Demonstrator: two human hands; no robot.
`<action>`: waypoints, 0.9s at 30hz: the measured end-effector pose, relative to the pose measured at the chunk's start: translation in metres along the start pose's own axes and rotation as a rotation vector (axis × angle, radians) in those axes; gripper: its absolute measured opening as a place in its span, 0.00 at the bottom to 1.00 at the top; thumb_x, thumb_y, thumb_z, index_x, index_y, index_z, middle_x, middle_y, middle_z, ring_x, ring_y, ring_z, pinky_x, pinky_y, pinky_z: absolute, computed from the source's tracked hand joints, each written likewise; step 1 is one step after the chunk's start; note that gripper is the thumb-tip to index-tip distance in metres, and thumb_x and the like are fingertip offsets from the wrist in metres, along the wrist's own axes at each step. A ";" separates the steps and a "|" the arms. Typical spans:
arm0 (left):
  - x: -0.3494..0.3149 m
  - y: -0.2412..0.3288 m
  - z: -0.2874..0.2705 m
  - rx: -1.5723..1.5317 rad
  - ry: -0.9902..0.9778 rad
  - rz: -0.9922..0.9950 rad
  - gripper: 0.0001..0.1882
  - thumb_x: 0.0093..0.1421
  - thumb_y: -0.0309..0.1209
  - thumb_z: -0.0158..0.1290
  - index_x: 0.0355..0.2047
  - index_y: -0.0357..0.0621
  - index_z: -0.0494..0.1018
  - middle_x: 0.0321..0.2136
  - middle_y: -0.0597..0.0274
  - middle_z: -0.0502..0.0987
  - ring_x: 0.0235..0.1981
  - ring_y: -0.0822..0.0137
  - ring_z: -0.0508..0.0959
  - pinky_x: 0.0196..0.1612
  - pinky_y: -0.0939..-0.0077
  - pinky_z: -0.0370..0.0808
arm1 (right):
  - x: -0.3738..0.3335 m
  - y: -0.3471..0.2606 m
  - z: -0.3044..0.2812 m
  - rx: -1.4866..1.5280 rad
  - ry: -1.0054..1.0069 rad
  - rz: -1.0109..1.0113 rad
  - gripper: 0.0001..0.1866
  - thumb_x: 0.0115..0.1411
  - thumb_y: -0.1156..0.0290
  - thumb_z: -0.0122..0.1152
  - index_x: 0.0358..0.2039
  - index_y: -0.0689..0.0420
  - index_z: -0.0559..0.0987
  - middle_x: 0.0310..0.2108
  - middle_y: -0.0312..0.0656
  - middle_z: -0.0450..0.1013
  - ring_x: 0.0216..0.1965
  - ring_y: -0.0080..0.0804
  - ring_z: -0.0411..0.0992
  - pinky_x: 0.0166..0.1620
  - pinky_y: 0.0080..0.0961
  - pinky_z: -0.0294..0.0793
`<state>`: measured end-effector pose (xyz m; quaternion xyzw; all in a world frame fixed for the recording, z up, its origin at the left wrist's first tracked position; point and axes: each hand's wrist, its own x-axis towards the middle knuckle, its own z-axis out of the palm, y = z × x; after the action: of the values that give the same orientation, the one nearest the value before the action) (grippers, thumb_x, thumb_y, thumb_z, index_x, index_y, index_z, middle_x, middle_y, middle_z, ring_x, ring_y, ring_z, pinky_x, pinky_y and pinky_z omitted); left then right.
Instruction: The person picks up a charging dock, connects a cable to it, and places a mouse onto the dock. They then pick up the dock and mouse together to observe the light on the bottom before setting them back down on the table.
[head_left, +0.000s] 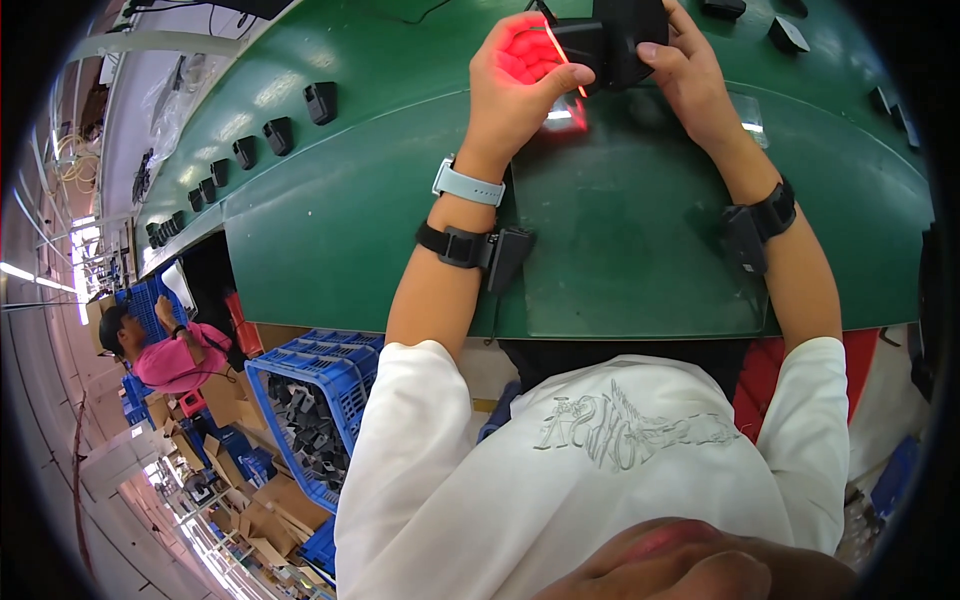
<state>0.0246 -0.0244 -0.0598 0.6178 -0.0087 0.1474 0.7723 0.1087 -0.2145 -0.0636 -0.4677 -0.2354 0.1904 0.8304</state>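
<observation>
Down at the far left, below the bench edge, a person in a pink top (175, 358) sits among brown cardboard cartons (268, 520), and beside them a blue slatted plastic crate (330, 372) stands on the floor, filled with small black parts (312, 428). Above it, along the curved strip of the green bench (640, 250), a row of small black housings (278, 135) runs from lower left to upper right, each well apart from the next. At the top centre, the left hand (520, 85) is closed around the left end of a black boxy device (615, 40), its palm and fingers lit bright red by a glow from that end; a pale blue watch (468, 185) and a black strapped unit (480, 248) sit on that wrist. That device is held above the green mat, long axis roughly left to right, lit end toward the left hand. Gripping its right side, the right hand (685, 70) has its fingers wrapped over the top edge. More black housings (788, 35) lie at the upper right
</observation>
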 end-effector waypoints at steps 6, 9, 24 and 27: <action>-0.001 0.007 -0.007 0.107 -0.045 0.018 0.31 0.53 0.20 0.68 0.55 0.30 0.66 0.42 0.49 0.80 0.42 0.59 0.84 0.47 0.68 0.85 | 0.003 0.002 -0.004 -0.107 -0.095 -0.062 0.32 0.61 0.78 0.62 0.64 0.61 0.63 0.53 0.43 0.72 0.55 0.31 0.72 0.59 0.29 0.72; 0.002 0.004 -0.006 0.096 -0.012 -0.017 0.35 0.48 0.17 0.72 0.54 0.30 0.67 0.40 0.53 0.80 0.37 0.65 0.85 0.43 0.72 0.85 | 0.004 0.002 -0.008 -0.168 -0.099 -0.080 0.31 0.60 0.80 0.63 0.63 0.60 0.64 0.54 0.42 0.71 0.55 0.30 0.71 0.60 0.28 0.70; -0.001 0.001 -0.002 0.161 -0.155 0.025 0.34 0.41 0.15 0.73 0.50 0.34 0.71 0.41 0.59 0.80 0.44 0.69 0.80 0.51 0.70 0.79 | -0.018 -0.032 0.019 -0.918 -0.118 -0.707 0.38 0.49 0.68 0.74 0.60 0.61 0.69 0.52 0.50 0.69 0.50 0.44 0.71 0.53 0.36 0.72; 0.001 0.001 0.000 0.155 -0.130 0.004 0.34 0.41 0.16 0.73 0.49 0.34 0.72 0.41 0.59 0.81 0.44 0.69 0.80 0.51 0.70 0.79 | -0.015 -0.015 0.012 -0.919 -0.099 -0.703 0.35 0.54 0.67 0.69 0.62 0.59 0.69 0.54 0.46 0.70 0.54 0.40 0.72 0.58 0.35 0.71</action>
<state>0.0255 -0.0242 -0.0582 0.6839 -0.0485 0.1089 0.7197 0.0912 -0.2210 -0.0486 -0.6645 -0.4737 -0.1971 0.5433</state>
